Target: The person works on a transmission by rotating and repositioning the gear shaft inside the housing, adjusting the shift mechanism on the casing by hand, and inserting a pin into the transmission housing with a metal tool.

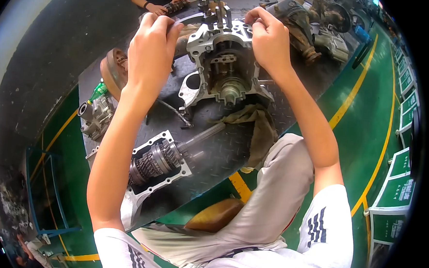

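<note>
A grey metal gearbox housing (pixel 201 85) stands on the table in front of me, its open cavity facing me with a shaft end (pixel 232 91) inside. Upright dark shift rods (pixel 219 17) rise from its top. My left hand (pixel 152 50) is closed at the upper left of the housing, fingers pinching the end of a curved metal fork (pixel 192 19) that reaches toward the rods. At the upper right edge, my right hand (pixel 270 42) has its fingers curled together against the housing; what lies in them is hidden.
Nearer me, a gear shaft assembly (pixel 156 161) lies in another open casing (pixel 186 170). A cloth (pixel 260 136) hangs over the table edge (pixel 207 179). Greasy axle parts (pixel 297 29) crowd the back right. A green bottle (pixel 99 91) is at left. Another person's hands (pixel 157 9) work at the far side.
</note>
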A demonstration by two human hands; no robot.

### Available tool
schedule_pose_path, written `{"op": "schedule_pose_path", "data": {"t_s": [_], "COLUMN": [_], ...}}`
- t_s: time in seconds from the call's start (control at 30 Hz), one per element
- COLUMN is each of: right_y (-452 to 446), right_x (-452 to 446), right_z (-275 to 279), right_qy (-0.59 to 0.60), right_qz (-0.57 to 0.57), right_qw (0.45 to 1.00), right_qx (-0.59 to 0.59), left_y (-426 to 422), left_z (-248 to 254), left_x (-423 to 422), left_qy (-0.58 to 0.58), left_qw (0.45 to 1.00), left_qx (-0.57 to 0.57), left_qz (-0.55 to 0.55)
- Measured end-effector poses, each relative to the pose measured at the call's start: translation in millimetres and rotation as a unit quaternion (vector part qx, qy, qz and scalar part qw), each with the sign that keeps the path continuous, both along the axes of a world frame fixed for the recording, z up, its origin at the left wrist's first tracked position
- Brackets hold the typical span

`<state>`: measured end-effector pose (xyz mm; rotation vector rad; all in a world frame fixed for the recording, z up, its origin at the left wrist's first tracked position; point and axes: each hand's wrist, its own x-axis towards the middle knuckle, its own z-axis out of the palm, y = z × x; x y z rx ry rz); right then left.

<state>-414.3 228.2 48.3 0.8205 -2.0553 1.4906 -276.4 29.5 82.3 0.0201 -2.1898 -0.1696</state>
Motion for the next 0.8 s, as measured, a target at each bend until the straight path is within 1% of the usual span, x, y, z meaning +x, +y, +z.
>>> {"op": "schedule_pose_path", "data": {"t_s": [0.13, 0.2, 0.3, 0.43, 0.5, 0.63, 0.77, 0.8], "right_y": [1, 1, 1, 0, 0, 1, 1, 1], "right_x": [2, 3, 3, -1, -2, 2, 2, 3], "right_z": [1, 1, 2, 0, -1, 0, 2, 2], "right_qy": [0.003, -0.004, -0.008, 0.005, 0.01, -0.007, -0.007, -0.009], "right_qz": [0.0, -0.001, -0.004, 0.0, 0.003, 0.001, 0.002, 0.004], "right_qw": [1.0, 1.0, 1.0, 1.0, 1.0, 1.0, 1.0, 1.0], "right_qx": [-0.003, 0.008, 0.004, -0.005, -0.009, -0.001, -0.002, -0.001], "left_y": [2, -6, -13, -8, -3, 12, 11, 8], "left_z": [-4, -3, 9, 10, 6, 11, 14, 17], "left_x": [-7, -17, -28, -21, -16, -4, -7, -12], "left_qy": [0.006, 0.083, 0.11, 0.095, 0.059, 0.039, 0.042, 0.072], "left_qw": [1.0, 0.996, 0.994, 0.995, 0.998, 0.997, 0.994, 0.994], "left_qx": [0.013, -0.002, -0.018, -0.023, -0.007, -0.013, -0.035, -0.034], "left_qz": [0.021, -0.017, -0.012, 0.001, 0.018, 0.07, 0.096, 0.08]}}
